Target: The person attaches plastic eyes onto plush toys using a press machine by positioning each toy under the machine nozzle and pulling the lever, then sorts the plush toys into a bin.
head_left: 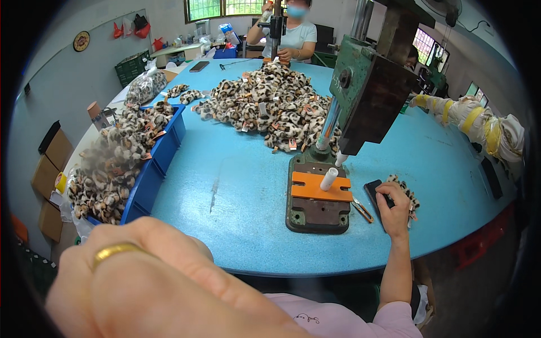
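Note:
Very close to the camera, my left hand (pixel 152 276) fills the lower left, wearing a gold ring. Its fingers are curled and their tips are hidden, so whatever they hold does not show. My right hand (pixel 395 207) lies at the table's right side, its bent fingers closed at a black phone (pixel 372 194). Beside that hand is a small spotted plush piece (pixel 414 198), partly covered by it. Left of the phone lies a small cutting tool (pixel 362 210) with orange handles. A green hand press (pixel 347 79) stands nearby, with an orange plate (pixel 315 190) and white post (pixel 329 179) on its base.
A large heap of spotted plush pieces (pixel 265 104) covers the far middle of the blue table (pixel 225 236). A blue crate (pixel 163 163) at left overflows with more. Across the table, a masked person (pixel 298 36) works at another press. A wrapped pipe (pixel 473 118) juts in from the right.

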`<state>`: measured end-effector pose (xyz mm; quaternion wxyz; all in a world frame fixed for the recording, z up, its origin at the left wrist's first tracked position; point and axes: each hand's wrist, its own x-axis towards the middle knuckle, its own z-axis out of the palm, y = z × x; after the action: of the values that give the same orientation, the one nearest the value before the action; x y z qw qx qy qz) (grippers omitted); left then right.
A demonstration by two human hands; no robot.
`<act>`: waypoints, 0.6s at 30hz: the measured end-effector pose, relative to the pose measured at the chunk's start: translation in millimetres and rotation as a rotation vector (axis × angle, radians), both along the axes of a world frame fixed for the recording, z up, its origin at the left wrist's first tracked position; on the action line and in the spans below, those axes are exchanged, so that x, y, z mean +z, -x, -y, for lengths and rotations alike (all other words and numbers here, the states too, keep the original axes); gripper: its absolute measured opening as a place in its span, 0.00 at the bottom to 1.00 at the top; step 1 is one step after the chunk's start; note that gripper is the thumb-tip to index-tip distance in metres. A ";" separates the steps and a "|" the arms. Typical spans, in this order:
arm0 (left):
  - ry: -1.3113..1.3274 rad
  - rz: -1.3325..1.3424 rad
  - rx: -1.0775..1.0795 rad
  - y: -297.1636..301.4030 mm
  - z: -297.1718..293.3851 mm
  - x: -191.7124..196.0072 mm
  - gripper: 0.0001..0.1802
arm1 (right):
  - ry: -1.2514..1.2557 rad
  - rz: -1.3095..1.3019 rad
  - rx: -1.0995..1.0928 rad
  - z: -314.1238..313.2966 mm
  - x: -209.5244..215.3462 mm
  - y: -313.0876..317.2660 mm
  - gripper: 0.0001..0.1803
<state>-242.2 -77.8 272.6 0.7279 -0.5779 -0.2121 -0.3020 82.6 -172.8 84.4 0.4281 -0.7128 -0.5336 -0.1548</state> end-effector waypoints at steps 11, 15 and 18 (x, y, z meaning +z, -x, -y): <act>0.014 0.269 -0.083 19.5 10.6 -34.6 0.20 | -0.235 0.084 0.437 -8.9 66.2 59.9 0.05; -0.026 0.306 -0.130 7.4 8.3 -36.0 0.18 | -0.413 0.080 0.636 3.1 115.3 101.3 0.03; -0.081 0.321 -0.105 5.4 8.0 -36.9 0.16 | -0.495 0.002 0.807 2.5 128.9 113.4 0.03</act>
<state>-247.6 -85.7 235.7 0.6908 -0.5026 -0.2828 -0.4362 -30.8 -175.4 213.3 0.6105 -0.3249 -0.7154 -0.0994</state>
